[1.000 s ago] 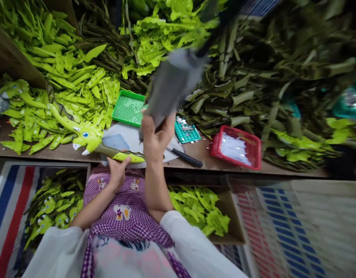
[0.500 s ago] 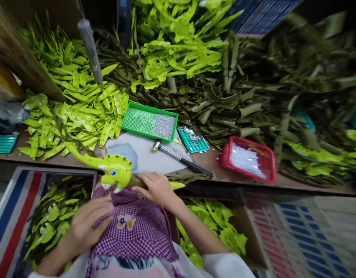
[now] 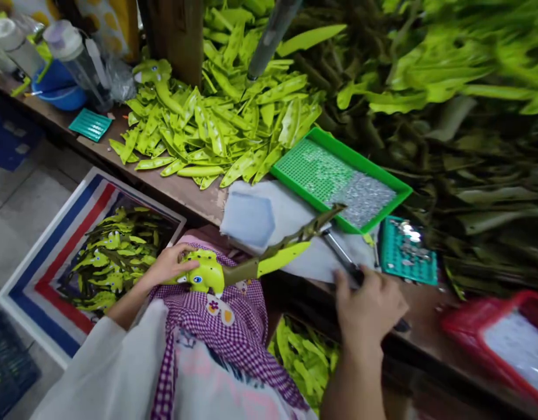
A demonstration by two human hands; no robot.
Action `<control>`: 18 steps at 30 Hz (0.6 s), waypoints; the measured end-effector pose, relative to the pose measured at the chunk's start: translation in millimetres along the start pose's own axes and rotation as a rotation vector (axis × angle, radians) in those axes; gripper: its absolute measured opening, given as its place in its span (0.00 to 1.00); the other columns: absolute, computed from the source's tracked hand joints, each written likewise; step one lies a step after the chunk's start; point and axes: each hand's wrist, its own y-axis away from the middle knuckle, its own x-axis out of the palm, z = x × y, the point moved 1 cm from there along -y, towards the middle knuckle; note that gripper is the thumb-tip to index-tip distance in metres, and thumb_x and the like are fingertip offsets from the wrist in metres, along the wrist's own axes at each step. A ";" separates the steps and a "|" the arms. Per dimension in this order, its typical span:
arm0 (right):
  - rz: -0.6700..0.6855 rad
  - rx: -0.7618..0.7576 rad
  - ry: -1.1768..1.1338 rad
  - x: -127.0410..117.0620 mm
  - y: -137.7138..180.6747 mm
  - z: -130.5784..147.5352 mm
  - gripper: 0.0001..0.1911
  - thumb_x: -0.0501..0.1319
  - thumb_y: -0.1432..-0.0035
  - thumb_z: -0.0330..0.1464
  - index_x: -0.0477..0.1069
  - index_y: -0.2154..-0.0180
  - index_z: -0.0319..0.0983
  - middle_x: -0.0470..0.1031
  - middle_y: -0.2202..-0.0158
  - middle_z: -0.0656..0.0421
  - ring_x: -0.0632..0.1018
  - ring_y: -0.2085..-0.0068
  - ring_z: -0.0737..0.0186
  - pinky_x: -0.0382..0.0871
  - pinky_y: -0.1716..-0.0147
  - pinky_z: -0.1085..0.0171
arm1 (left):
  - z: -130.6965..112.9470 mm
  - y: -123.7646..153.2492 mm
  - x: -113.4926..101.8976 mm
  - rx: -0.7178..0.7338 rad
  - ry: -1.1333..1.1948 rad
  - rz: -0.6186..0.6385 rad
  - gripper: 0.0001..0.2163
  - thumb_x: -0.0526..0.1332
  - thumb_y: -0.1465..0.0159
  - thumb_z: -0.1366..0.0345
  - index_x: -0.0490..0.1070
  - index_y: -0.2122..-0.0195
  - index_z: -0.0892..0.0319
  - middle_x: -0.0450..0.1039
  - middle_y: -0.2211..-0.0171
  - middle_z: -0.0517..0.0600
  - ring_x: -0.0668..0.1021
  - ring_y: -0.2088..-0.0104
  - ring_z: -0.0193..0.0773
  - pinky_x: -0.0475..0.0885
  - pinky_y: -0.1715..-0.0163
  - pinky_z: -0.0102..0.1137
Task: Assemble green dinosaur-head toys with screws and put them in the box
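My left hand [image 3: 175, 265] is closed around the snout end of a lime-green plastic dinosaur head [image 3: 204, 273] with a blue eye, above my lap. An olive piece and a lime strip [image 3: 284, 258] extend from the head to the right, rising over the bench edge. At the bench's front, my right hand [image 3: 371, 306] wraps over the black handle of a hammer [image 3: 341, 248]. Its thumb lies on the near side of the handle; the hammer's head is hidden behind the olive piece. A white cloth [image 3: 303, 204] lies under the shaft, with a bluish pad [image 3: 250, 219] on it.
A green tray [image 3: 310, 166] of small metal bits stands behind the hammer. Right of it are a teal tray [image 3: 408, 265] and a red basket [image 3: 470, 326]. Lime parts [image 3: 207, 128] are heaped behind. A striped box [image 3: 45, 291] with dinosaur pieces sits lower left.
My view has turned left. My left hand has taken hold of the dinosaur head. My right hand has let go of the dinosaur and moved right onto the hammer handle.
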 end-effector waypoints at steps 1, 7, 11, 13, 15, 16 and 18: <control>0.030 0.032 0.050 3.4 -0.3 -6.8 0.29 0.48 0.38 0.49 0.72 0.53 0.32 0.74 0.59 0.40 0.73 0.57 0.42 0.65 0.62 0.48 | 5.2 0.3 -0.5 -0.033 0.023 0.011 0.18 0.62 0.42 0.51 0.74 0.56 0.57 0.73 0.71 0.47 0.73 0.73 0.36 0.65 0.71 0.29; 0.207 0.030 0.135 -4.1 -15.2 -1.9 0.21 0.47 0.36 0.40 0.71 0.57 0.32 0.73 0.61 0.45 0.73 0.65 0.54 0.60 0.71 0.62 | 12.7 -21.6 -15.2 -0.088 0.063 0.161 0.19 0.58 0.41 0.48 0.69 0.57 0.58 0.73 0.67 0.47 0.73 0.69 0.38 0.66 0.66 0.30; 0.212 0.138 -0.033 -28.7 2.3 8.6 0.21 0.46 0.35 0.42 0.70 0.57 0.35 0.75 0.66 0.51 0.73 0.73 0.60 0.59 0.74 0.65 | 10.1 -23.7 -15.9 -0.159 0.074 0.205 0.21 0.56 0.41 0.45 0.66 0.58 0.58 0.74 0.62 0.50 0.75 0.62 0.43 0.68 0.60 0.33; 0.194 0.160 -0.211 -32.1 17.5 19.9 0.23 0.44 0.35 0.43 0.70 0.57 0.36 0.76 0.71 0.53 0.75 0.73 0.60 0.64 0.72 0.64 | 9.0 -21.4 -16.4 -0.199 0.089 0.210 0.22 0.56 0.41 0.44 0.65 0.58 0.58 0.74 0.63 0.50 0.76 0.61 0.44 0.68 0.60 0.34; 0.206 0.136 -0.333 -26.8 29.8 33.7 0.23 0.45 0.35 0.44 0.70 0.54 0.37 0.79 0.68 0.52 0.78 0.71 0.59 0.69 0.69 0.64 | 8.4 -17.8 -21.1 -0.229 0.082 0.189 0.23 0.57 0.43 0.43 0.65 0.58 0.57 0.75 0.64 0.50 0.76 0.61 0.45 0.69 0.61 0.35; 0.218 0.115 -0.364 -22.2 34.1 40.5 0.23 0.45 0.35 0.44 0.71 0.53 0.38 0.80 0.65 0.51 0.79 0.69 0.58 0.70 0.68 0.63 | 8.6 -15.3 -25.2 -0.245 0.088 0.172 0.23 0.57 0.43 0.42 0.66 0.58 0.57 0.75 0.64 0.50 0.76 0.61 0.45 0.69 0.61 0.35; 0.222 0.091 -0.400 -12.9 39.5 51.7 0.22 0.46 0.34 0.43 0.72 0.52 0.38 0.80 0.60 0.50 0.81 0.65 0.57 0.73 0.64 0.63 | 9.9 -8.8 -35.7 -0.293 0.133 0.141 0.23 0.57 0.44 0.42 0.67 0.60 0.58 0.75 0.65 0.50 0.76 0.61 0.46 0.70 0.61 0.35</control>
